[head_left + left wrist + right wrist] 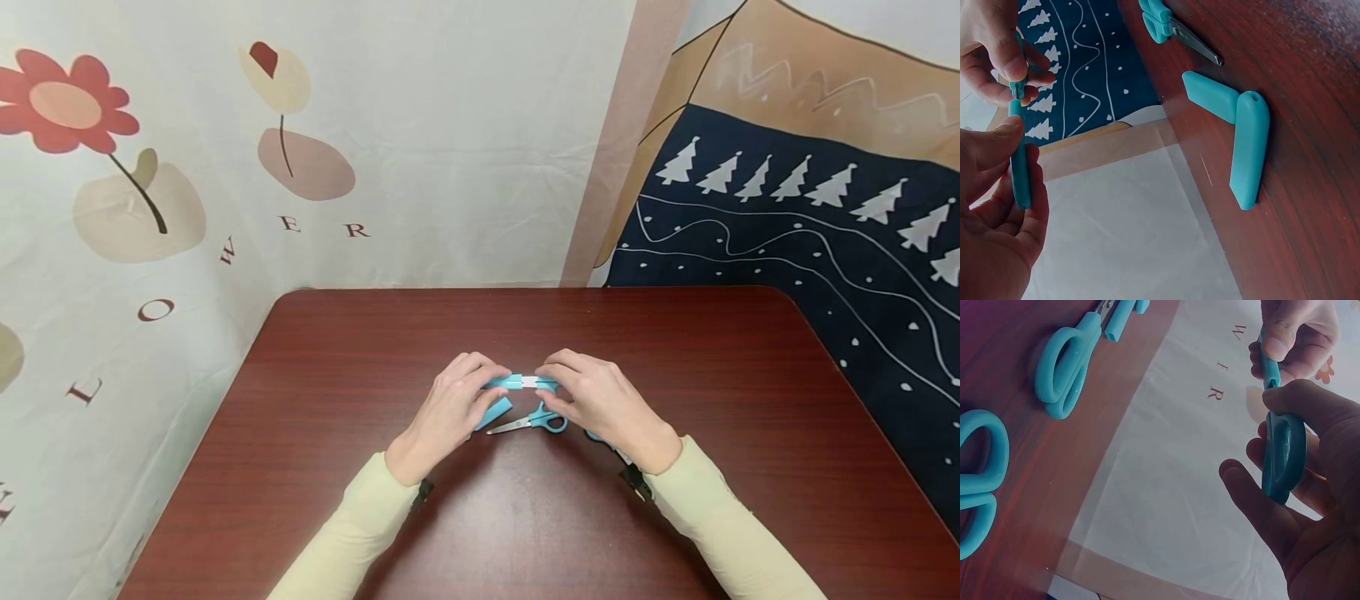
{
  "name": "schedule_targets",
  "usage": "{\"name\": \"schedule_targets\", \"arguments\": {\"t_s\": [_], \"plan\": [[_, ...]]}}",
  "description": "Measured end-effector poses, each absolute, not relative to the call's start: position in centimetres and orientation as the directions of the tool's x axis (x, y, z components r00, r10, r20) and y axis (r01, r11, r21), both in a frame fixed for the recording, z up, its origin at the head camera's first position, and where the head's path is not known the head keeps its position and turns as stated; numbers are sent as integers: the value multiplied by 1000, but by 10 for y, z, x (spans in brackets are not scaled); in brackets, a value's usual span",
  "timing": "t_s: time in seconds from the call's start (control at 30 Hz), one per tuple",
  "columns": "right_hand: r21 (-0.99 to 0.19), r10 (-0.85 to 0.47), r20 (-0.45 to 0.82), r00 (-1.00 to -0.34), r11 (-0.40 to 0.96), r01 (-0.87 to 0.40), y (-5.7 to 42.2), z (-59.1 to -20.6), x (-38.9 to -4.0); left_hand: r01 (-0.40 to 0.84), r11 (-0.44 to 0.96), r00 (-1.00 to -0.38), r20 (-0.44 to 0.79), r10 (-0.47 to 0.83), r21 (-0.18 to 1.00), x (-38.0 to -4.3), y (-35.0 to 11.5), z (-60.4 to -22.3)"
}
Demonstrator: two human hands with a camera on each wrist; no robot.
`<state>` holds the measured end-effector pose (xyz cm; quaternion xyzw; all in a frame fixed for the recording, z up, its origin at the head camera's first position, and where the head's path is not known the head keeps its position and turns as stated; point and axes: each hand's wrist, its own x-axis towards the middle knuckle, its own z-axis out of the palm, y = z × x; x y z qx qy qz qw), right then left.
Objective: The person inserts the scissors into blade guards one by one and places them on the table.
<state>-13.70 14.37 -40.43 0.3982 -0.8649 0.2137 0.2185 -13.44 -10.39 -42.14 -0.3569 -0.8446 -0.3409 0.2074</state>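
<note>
A pale backdrop [465,167], printed with flowers and letters, filled most of the space behind the table [360,350], whose reddish-brown top showed wood grain and rounded far corners. To the right hung a navy panel [750,237] with white trees, wavy lines and dots. Two pale sleeves [738,525] reached in from the near edge, one to each hand.

The right hand [603,400] gripped the held scissors [1299,450] by their blue handles, thumb near the blade end. The left hand [453,392] pinched the held cap [1019,169], thumb on one side and fingers on the other. The two hands faced each other above the table, near its middle, and the blade ran into the cap's open end, a short stretch of metal showing between cap and handles.

Below them, the middle scissors [536,419] lay on the table, blade bare and pointing left. The third scissors [979,484] lay farther right, partly hidden under the right wrist in the head view. Beneath the left hand, the long cap [1250,150] lay touching the second cap [1210,95], the pair set at an angle.
</note>
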Motion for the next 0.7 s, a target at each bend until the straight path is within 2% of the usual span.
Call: {"name": "schedule_targets", "arguments": {"t_s": [0.3,0.7], "plan": [[-195,-597,547,-587,592,-782,143,-404,-136,762,503,-636,616,464,408,-135,-103,-422],[-164,-607,554,-569,591,-790,144,-404,-136,762,507,-636,614,468,403,-134,-102,-422]]}}
